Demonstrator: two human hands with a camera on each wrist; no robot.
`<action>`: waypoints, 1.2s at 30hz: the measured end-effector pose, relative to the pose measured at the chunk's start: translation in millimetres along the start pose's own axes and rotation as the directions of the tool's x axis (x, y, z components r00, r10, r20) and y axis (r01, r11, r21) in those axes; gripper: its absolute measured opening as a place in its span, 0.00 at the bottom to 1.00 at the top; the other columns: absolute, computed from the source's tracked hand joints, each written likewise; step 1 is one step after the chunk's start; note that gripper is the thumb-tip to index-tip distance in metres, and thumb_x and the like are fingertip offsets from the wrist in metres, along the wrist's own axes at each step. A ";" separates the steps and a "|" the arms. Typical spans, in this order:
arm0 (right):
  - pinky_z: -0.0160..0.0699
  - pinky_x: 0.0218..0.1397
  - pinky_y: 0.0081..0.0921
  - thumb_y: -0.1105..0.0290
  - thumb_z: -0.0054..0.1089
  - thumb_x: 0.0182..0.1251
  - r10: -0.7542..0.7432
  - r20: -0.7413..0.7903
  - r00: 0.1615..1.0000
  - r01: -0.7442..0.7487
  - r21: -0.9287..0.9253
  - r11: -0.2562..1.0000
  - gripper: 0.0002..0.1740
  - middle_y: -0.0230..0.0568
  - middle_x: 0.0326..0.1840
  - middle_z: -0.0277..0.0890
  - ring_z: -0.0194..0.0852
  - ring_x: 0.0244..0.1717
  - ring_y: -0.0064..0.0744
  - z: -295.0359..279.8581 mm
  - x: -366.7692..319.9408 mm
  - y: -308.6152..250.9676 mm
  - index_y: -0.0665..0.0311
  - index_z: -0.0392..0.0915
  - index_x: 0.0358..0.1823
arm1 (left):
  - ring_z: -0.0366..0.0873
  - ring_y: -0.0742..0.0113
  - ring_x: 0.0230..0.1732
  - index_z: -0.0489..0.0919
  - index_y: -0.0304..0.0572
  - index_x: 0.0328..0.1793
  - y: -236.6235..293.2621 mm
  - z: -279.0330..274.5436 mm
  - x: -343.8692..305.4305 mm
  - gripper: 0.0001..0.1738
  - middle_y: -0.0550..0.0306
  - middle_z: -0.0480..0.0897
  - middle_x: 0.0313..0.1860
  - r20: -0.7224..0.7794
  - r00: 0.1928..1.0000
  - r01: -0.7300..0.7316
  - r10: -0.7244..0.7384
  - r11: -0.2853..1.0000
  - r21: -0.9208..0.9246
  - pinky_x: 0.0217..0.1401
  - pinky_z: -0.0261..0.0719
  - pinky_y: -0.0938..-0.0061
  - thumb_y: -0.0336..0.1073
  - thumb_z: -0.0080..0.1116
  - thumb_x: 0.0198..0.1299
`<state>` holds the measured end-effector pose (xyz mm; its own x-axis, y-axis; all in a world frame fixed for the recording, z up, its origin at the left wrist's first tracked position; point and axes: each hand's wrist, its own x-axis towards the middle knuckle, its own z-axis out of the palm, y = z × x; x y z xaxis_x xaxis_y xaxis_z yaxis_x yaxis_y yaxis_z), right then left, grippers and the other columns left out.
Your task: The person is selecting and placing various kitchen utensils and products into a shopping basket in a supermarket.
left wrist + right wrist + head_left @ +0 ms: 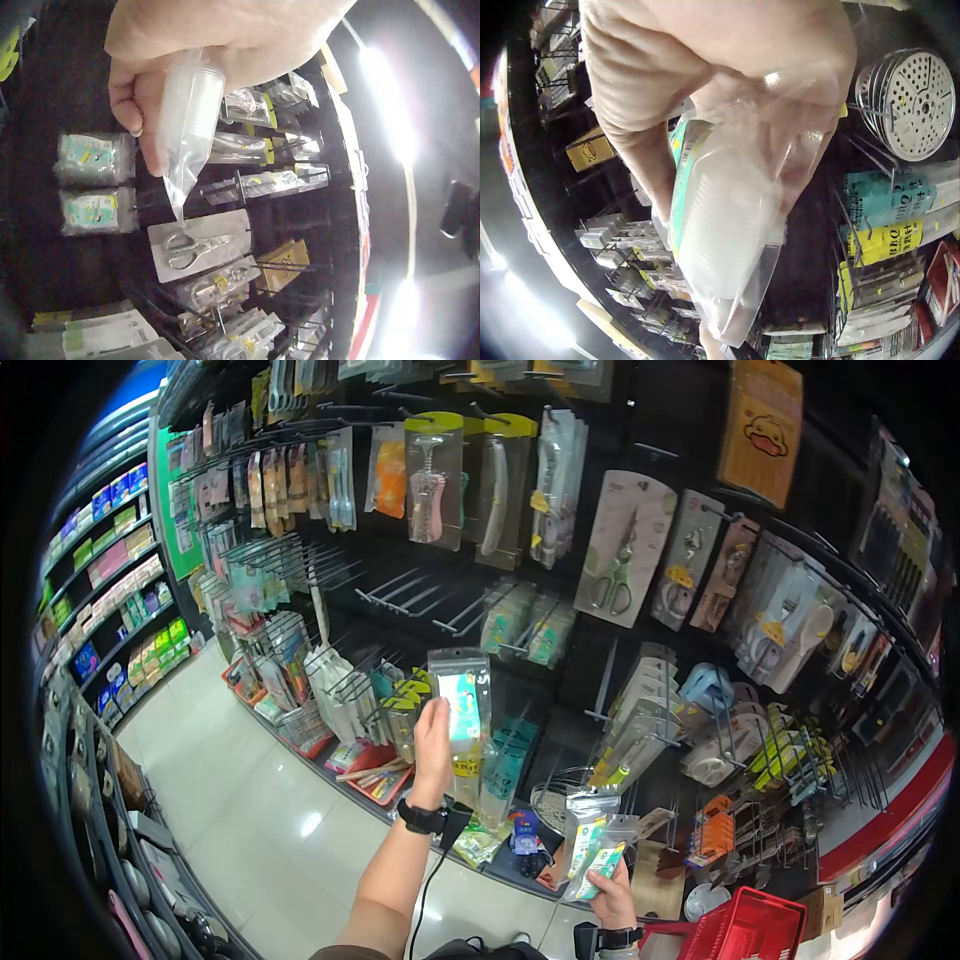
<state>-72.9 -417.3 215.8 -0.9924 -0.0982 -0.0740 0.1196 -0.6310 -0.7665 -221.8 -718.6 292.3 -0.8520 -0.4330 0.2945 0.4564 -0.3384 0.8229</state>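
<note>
In the head view my left hand [432,750] holds up a clear plastic packet [465,705] with a teal and white label, in front of the rack. The left wrist view shows the fingers along one side of this packet [191,112], with stacked, ridged whitish pieces inside. Lower down on the right, my right hand [615,895] grips similar packets [603,865], fanned one over another. Seen from the right wrist, thumb and fingers wrap a packet [720,217] with a teal card and ridged white contents. Matching packets [505,622] hang on hooks beyond the left hand.
Carded scissors [615,585] and other kitchen tools hang on the black rack. Bare metal hooks [405,598] jut out left of the matching packets. A red basket [755,925] stands at lower right. White floor tiles [230,790] stretch to a stocked shelf at left.
</note>
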 end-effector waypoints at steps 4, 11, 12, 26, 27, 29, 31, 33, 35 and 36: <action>0.68 0.57 0.29 0.86 0.59 0.50 0.047 0.049 0.998 -0.046 -0.008 0.999 0.34 0.40 0.53 0.71 0.71 0.54 0.33 6.5 22.7 8.5 0.67 0.61 0.61 | 0.71 0.78 0.41 0.74 0.33 0.49 2.7 -7.0 23.5 0.18 0.61 0.77 0.42 0.035 0.999 0.034 -0.034 0.999 0.015 0.46 0.68 0.81 0.43 0.46 0.68; 0.70 0.56 0.29 0.86 0.58 0.51 0.110 0.167 0.980 -0.111 -0.002 0.994 0.32 0.41 0.53 0.71 0.72 0.53 0.32 28.4 58.1 5.8 0.67 0.61 0.60 | 0.74 0.77 0.38 0.75 0.33 0.47 6.8 -11.6 39.5 0.19 0.62 0.79 0.38 0.019 0.994 0.112 -0.112 0.994 -0.008 0.42 0.69 0.81 0.44 0.49 0.66; 0.70 0.56 0.29 0.86 0.58 0.51 0.110 0.173 0.979 -0.112 0.000 0.994 0.32 0.41 0.53 0.71 0.72 0.53 0.32 27.8 62.2 6.2 0.67 0.61 0.60 | 0.74 0.76 0.38 0.75 0.33 0.47 6.2 -13.4 41.0 0.18 0.61 0.79 0.39 0.025 0.990 0.140 -0.140 0.990 -0.009 0.42 0.70 0.80 0.44 0.49 0.66; 0.73 0.52 0.25 0.85 0.62 0.51 0.126 0.203 0.971 -0.102 -0.122 0.987 0.30 0.39 0.50 0.73 0.74 0.48 0.28 3.3 80.5 -2.8 0.69 0.64 0.57 | 0.74 0.75 0.37 0.75 0.35 0.44 -53.7 20.6 108.2 0.15 0.61 0.79 0.37 0.084 0.982 0.175 -0.171 0.984 -0.042 0.41 0.70 0.80 0.42 0.50 0.66; 0.74 0.50 0.24 0.84 0.63 0.51 0.142 0.197 0.970 -0.109 -0.169 0.980 0.30 0.38 0.49 0.73 0.74 0.47 0.26 2.1 79.6 -4.2 0.69 0.64 0.57 | 0.74 0.75 0.37 0.75 0.35 0.44 -62.4 25.2 118.2 0.15 0.61 0.79 0.37 0.098 0.980 0.178 -0.174 0.983 -0.044 0.41 0.70 0.80 0.42 0.50 0.66; 0.75 0.48 0.22 0.83 0.65 0.51 0.128 0.197 0.972 -0.098 -0.154 0.983 0.29 0.37 0.48 0.74 0.75 0.46 0.25 3.2 79.3 -10.2 0.69 0.65 0.56 | 0.74 0.76 0.36 0.76 0.36 0.42 -87.3 29.5 145.8 0.14 0.62 0.78 0.35 0.106 0.981 0.166 -0.161 0.985 -0.041 0.40 0.70 0.80 0.42 0.50 0.66; 0.74 0.48 0.22 0.83 0.65 0.51 0.152 0.194 0.969 -0.118 -0.174 0.978 0.28 0.37 0.48 0.73 0.74 0.46 0.24 -3.7 77.0 -12.4 0.69 0.65 0.55 | 0.73 0.77 0.34 0.76 0.37 0.40 -91.9 38.2 154.0 0.14 0.63 0.78 0.33 0.120 0.979 0.169 -0.162 0.984 -0.048 0.38 0.69 0.80 0.42 0.51 0.65; 0.74 0.48 0.21 0.82 0.65 0.51 0.148 0.173 0.974 -0.115 -0.186 0.976 0.27 0.36 0.47 0.73 0.74 0.45 0.23 -8.3 74.9 -17.2 0.69 0.66 0.54 | 0.72 0.78 0.32 0.76 0.37 0.41 -98.9 41.8 160.8 0.15 0.63 0.78 0.33 0.102 0.984 0.148 -0.147 0.989 -0.004 0.36 0.69 0.80 0.43 0.52 0.64; 0.74 0.48 0.21 0.81 0.66 0.51 0.196 0.134 0.971 -0.163 -0.226 0.960 0.27 0.36 0.47 0.73 0.74 0.45 0.23 -12.5 73.2 -22.0 0.69 0.66 0.54 | 0.73 0.77 0.31 0.76 0.37 0.41 -105.9 35.1 161.3 0.18 0.64 0.78 0.31 0.100 0.974 0.201 -0.202 0.979 0.017 0.35 0.68 0.82 0.47 0.55 0.62; 0.73 0.49 0.21 0.81 0.66 0.51 0.188 0.135 0.973 -0.154 -0.229 0.961 0.28 0.36 0.48 0.73 0.73 0.46 0.23 -15.0 73.9 -20.9 0.69 0.65 0.54 | 0.72 0.77 0.32 0.76 0.37 0.42 -107.4 34.0 157.0 0.19 0.63 0.77 0.32 0.077 0.969 0.238 -0.236 0.971 -0.028 0.35 0.67 0.82 0.48 0.55 0.62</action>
<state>-149.2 -399.7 216.8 -0.9390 -0.3183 -0.1301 0.2614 -0.4148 -0.8716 -413.3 -721.8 266.7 -0.9526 -0.2754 0.1289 0.2473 -0.4552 0.8554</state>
